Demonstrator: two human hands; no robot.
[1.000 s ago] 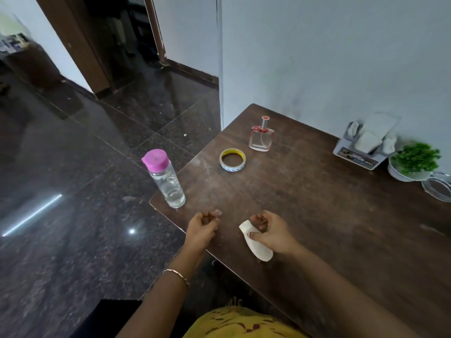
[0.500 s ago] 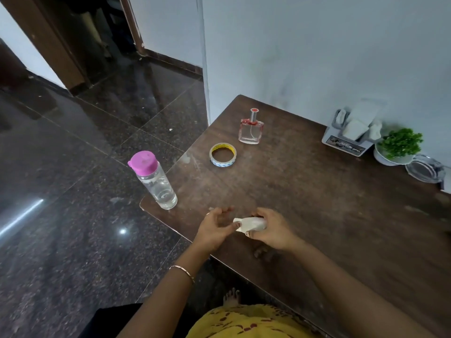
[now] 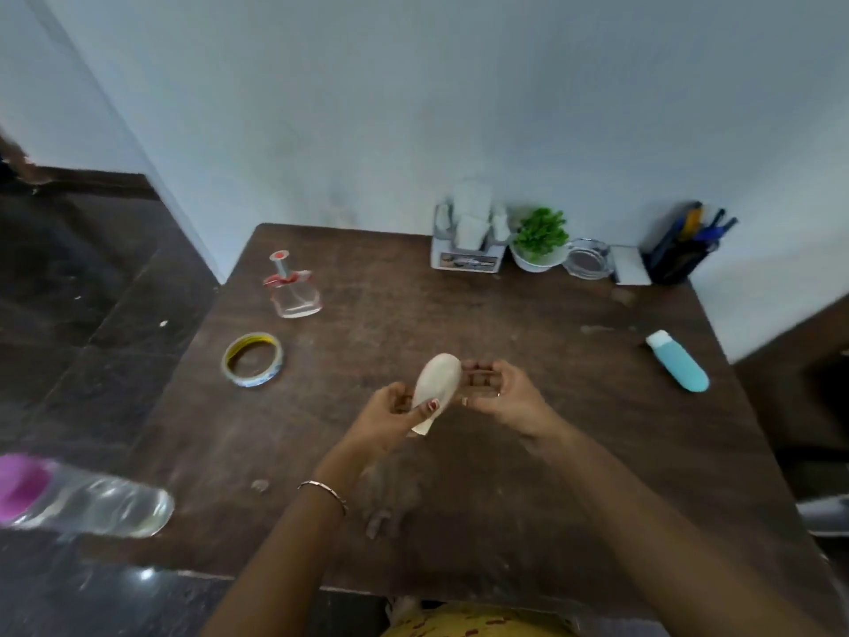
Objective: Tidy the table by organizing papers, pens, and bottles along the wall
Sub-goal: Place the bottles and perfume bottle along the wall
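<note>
Head view: label on tissue holder (image 3: 466, 260) blurred, unreadable

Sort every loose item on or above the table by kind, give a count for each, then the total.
Bottles and tubes: 4 (pink-capped bottle, perfume bottle, teal tube, white tube in the left hand)
Tape rolls: 1
Holders: 2 (paper holder, pen holder)
Plants: 1
Glass dishes: 1
Total: 9
</note>
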